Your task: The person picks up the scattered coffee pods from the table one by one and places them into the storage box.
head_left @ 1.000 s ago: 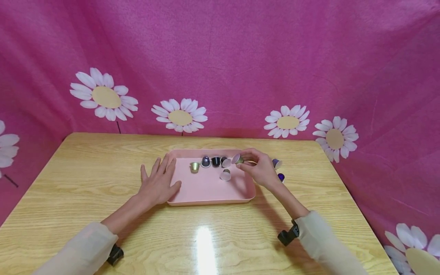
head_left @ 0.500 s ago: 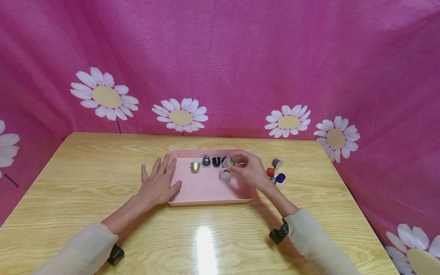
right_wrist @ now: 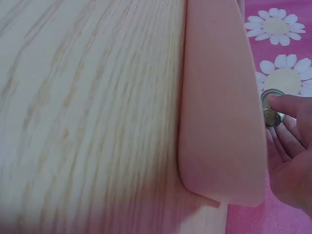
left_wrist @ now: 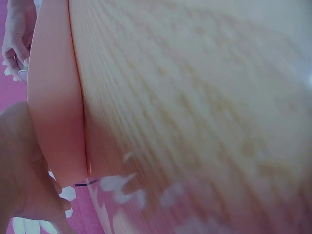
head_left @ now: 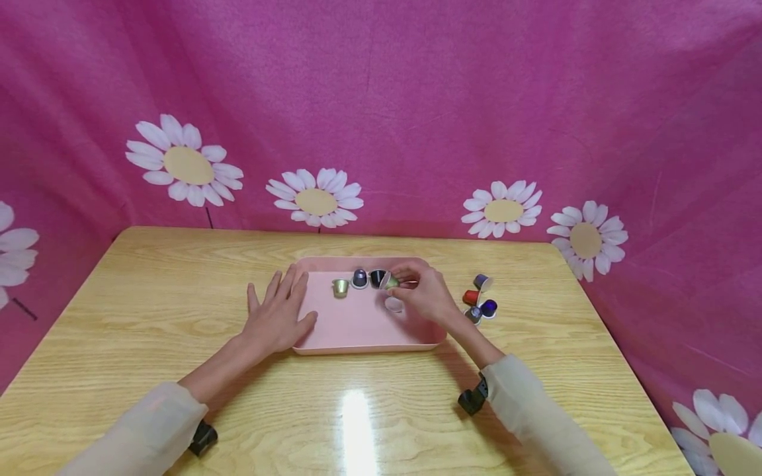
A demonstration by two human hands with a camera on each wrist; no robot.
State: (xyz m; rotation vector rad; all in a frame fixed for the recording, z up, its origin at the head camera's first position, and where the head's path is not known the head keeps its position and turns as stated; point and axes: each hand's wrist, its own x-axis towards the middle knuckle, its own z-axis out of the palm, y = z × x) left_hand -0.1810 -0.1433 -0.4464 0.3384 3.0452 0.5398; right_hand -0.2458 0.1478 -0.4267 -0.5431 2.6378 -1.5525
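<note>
Green capsule (head_left: 391, 282) in right grip (head_left: 426, 291), farther left

I recorded a wood-grain table (head_left: 286, 410) bearing a bright glare streak (head_left: 359, 430), and behind it magenta cloth (head_left: 381, 99) printed with white daisies (head_left: 315, 201).

- My feed shows the tray (head_left: 339, 327) as smooth plastic.
- I see glossy grained wood across the table (head_left: 268, 410).
- The backdrop (head_left: 381, 99) looks like matt cloth.
- The green capsule (head_left: 390, 282) looks metallic and shiny.
</note>
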